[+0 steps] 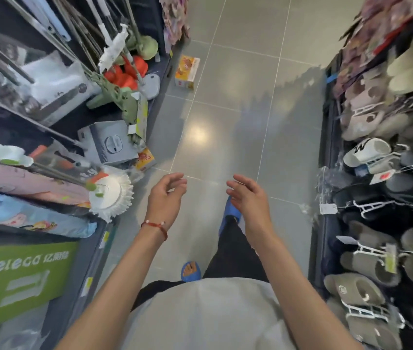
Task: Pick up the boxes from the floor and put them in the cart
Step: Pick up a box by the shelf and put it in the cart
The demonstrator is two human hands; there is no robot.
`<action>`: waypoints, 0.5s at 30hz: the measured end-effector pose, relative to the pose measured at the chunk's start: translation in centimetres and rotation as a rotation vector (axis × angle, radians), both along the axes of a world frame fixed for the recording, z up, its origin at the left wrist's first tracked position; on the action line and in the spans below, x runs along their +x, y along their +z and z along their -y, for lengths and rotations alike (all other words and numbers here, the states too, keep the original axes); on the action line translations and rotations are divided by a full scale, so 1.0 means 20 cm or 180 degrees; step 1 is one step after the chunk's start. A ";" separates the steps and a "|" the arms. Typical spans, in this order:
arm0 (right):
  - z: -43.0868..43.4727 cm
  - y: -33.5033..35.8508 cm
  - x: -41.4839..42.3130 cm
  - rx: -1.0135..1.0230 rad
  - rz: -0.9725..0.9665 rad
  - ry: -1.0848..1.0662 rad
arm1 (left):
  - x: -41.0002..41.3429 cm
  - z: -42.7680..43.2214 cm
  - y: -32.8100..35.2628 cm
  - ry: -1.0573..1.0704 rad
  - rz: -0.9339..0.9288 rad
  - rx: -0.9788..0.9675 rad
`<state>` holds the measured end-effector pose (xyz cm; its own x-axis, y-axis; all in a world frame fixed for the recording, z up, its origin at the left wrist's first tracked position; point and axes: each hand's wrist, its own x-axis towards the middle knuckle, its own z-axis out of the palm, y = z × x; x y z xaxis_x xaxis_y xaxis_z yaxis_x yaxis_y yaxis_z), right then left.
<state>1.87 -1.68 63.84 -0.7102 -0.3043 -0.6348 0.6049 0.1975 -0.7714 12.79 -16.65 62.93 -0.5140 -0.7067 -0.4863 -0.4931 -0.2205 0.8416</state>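
A yellow-and-orange box (187, 71) stands on the grey tiled floor far ahead, beside the left shelf. A second yellow-and-red box (145, 159) lies closer on the floor, tucked at the foot of the left shelf under a grey appliance box. My left hand (166, 198) and my right hand (247, 195) are raised in front of me over the aisle, both empty with fingers curled loosely apart. The nearer box is to the left and beyond my left hand. No cart is in view.
Left shelving holds mops (110, 195), a grey appliance box (110, 144) and a green carton (21, 279). The right rack (377, 152) is hung with slippers. The tiled aisle (225, 117) runs between them. My feet in blue sandals (190, 271) are below.
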 end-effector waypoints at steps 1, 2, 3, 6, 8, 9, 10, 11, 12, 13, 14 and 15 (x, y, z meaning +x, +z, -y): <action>0.04 -0.01 -0.11 -0.0008 0.0018 0.0011 | -0.11 0.05 -0.01 0.0013 0.0001 -0.0011; 0.08 -0.02 -0.23 -0.0012 0.0034 0.0035 | -0.21 0.10 -0.01 0.0023 0.0002 -0.0017; 0.12 -0.03 -0.35 -0.0011 0.0045 0.0066 | -0.32 0.14 -0.01 0.0031 -0.0002 -0.0010; 0.23 0.00 -0.72 0.0020 0.0080 0.0181 | -0.66 0.23 0.00 0.0066 0.0061 0.0042; 0.31 0.03 -0.96 0.0003 0.0025 0.0295 | -0.88 0.28 0.00 0.0170 0.0039 0.0063; 0.35 0.04 -1.08 0.0005 -0.0019 0.0364 | -0.99 0.31 0.02 0.0209 0.0001 0.0080; 0.40 0.05 -1.19 0.0018 -0.0045 0.0424 | -1.10 0.34 0.03 0.0237 -0.0036 0.0090; 0.44 0.06 -1.30 0.0046 -0.0044 0.0480 | -1.20 0.37 0.04 0.0274 -0.0059 0.0090; 0.48 0.07 -1.39 0.0084 -0.0028 0.0542 | -1.30 0.40 0.06 0.0322 -0.0075 0.0094; 0.52 0.07 -1.48 0.0108 -0.0008 0.0590 | -1.38 0.43 0.08 0.0366 -0.0099 0.0109; 0.56 0.07 -1.56 0.0113 0.0010 0.0612 | -1.47 0.47 0.09 0.0387 -0.0125 0.0119; 0.61 0.07 -1.64 0.0110 0.0032 0.0626 | -1.55 0.51 0.10 0.0390 -0.0141 0.0126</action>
